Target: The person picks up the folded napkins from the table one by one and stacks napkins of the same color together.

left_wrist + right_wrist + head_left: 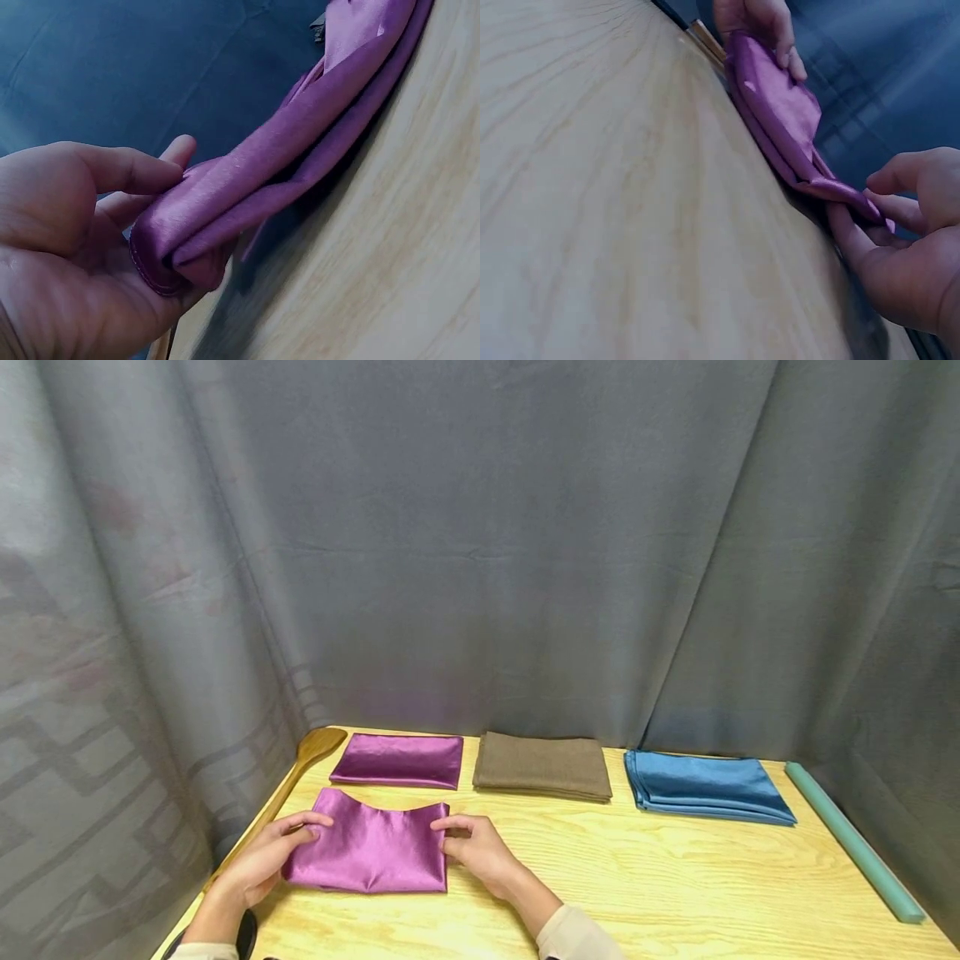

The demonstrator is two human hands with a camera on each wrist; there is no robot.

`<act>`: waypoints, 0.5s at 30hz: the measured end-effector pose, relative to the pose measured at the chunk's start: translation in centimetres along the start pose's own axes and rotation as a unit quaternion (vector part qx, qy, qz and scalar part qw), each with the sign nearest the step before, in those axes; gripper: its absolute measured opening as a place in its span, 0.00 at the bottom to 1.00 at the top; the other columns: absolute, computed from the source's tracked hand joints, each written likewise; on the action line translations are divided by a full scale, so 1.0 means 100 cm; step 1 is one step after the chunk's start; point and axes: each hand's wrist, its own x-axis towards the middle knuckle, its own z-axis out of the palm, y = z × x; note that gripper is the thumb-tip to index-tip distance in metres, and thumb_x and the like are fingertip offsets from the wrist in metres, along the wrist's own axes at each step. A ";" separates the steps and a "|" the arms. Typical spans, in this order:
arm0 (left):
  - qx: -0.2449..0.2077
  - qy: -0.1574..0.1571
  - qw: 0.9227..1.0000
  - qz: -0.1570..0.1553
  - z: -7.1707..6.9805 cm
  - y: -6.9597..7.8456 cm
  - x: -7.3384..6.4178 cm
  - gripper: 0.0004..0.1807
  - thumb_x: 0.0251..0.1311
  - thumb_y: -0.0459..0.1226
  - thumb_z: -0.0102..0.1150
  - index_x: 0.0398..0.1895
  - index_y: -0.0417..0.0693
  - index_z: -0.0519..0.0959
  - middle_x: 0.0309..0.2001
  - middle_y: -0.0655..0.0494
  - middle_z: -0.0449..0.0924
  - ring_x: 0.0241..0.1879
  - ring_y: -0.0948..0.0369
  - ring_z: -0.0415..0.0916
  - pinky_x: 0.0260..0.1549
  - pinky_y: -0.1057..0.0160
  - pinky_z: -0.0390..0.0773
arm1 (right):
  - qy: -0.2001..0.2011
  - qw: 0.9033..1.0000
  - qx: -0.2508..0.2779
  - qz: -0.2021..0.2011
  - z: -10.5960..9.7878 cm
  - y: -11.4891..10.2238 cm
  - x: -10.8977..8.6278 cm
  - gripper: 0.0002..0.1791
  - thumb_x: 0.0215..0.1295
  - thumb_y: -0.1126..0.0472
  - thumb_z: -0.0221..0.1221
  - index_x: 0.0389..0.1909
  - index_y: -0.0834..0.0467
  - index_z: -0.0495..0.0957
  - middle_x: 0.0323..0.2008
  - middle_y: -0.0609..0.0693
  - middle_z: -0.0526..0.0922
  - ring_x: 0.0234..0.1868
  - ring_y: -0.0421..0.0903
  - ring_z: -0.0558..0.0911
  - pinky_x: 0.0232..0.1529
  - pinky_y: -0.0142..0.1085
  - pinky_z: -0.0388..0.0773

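Note:
A shiny purple folded cloth is held between both hands at the front left of the table, raised slightly off the wood. My left hand grips its left end, thumb on top and fingers underneath. In the left wrist view the cloth shows several soft layers running away from the palm. At the opposite end, my right hand pinches the edge. The right wrist view has its fingers under the cloth, whose middle sags.
Behind lie a second purple folded cloth, a brown one and a blue one. A wooden spoon runs along the left table edge, a green rod along the right. Grey curtains hang at the back and sides.

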 end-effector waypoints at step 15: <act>-0.015 0.026 0.999 0.021 -0.005 0.006 -0.006 0.16 0.72 0.34 0.56 0.59 0.44 0.80 0.54 0.71 0.72 0.53 0.69 0.70 0.48 0.65 0.76 | 0.032 0.999 0.022 -0.018 0.001 -0.003 0.000 0.19 0.66 0.74 0.56 0.56 0.69 0.82 0.48 0.58 0.81 0.38 0.41 0.82 0.40 0.34 0.86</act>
